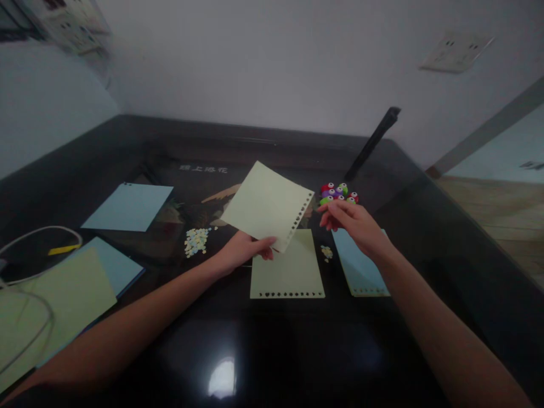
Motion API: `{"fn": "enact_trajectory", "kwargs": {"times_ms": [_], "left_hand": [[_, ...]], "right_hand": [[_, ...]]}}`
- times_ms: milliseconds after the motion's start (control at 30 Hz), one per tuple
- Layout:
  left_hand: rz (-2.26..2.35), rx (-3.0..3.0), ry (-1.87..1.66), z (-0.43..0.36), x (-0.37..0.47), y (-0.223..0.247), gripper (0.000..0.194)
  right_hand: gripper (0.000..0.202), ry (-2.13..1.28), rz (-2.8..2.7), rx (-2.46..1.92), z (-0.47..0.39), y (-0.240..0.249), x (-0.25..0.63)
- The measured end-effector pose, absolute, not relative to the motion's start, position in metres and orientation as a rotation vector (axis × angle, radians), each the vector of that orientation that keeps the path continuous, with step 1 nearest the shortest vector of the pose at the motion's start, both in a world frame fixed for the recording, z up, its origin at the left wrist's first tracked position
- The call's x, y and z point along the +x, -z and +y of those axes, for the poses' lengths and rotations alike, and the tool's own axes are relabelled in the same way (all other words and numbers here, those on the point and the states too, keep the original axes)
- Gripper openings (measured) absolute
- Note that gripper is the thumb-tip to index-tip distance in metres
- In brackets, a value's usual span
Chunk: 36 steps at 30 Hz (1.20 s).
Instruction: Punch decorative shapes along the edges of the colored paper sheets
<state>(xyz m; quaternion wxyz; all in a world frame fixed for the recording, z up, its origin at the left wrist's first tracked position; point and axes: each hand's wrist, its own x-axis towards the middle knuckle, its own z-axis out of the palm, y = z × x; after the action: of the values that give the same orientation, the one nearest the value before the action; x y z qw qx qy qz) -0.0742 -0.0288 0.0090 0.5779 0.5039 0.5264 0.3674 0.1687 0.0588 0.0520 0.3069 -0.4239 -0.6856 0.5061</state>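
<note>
My left hand [250, 249] pinches the lower edge of a pale yellow-green sheet of paper [266, 204], thumb on top. That sheet is tilted above the table, with a row of punched holes along its right edge. Under it, a second pale sheet [287, 277] lies flat, punched along its near edge. My right hand [351, 224] hovers to the right of the held sheet, fingers loosely bent and apart, with nothing visible in them. Just beyond it sits a cluster of small red, green and purple craft punches with eyes [335, 192], partly hidden by the fingers.
A stack of punched blue paper [359, 266] lies under my right forearm. Paper bits [198, 241] are heaped at left, with a smaller pile [326, 253] at right. Blue [130, 207] and yellow-green sheets [63, 300], a white cable [38, 231] and a black stick-like object [374, 141] surround them.
</note>
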Motion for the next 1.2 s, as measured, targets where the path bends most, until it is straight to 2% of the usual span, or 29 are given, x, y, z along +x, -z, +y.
{"fn": "enact_trajectory", "kwargs": {"times_ms": [233,367,733,1067,1200], "left_hand": [[1.359,1.043,-1.168,-0.021,-0.079,0.001,0.025],[1.345,1.015,-1.239,-0.021,-0.079,0.004,0.028],[1.276,0.990,-1.277,-0.018,-0.077,0.004,0.026],[1.333,1.085,-1.251,-0.020,-0.077,0.002,0.028],[1.362,1.126,-1.237,-0.021,-0.078,0.001,0.026]], "right_hand": [[0.023,-1.048,-1.948,-1.169,0.084,-0.055,0.158],[0.015,-0.662,-2.272,-1.261,0.102,-0.051,0.126],[0.028,0.103,-2.476,-1.520,0.121,-0.030,0.059],[0.026,0.283,-2.494,-1.491,0.117,-0.026,0.053],[0.023,0.105,-2.405,-1.402,0.104,-0.037,0.075]]}}
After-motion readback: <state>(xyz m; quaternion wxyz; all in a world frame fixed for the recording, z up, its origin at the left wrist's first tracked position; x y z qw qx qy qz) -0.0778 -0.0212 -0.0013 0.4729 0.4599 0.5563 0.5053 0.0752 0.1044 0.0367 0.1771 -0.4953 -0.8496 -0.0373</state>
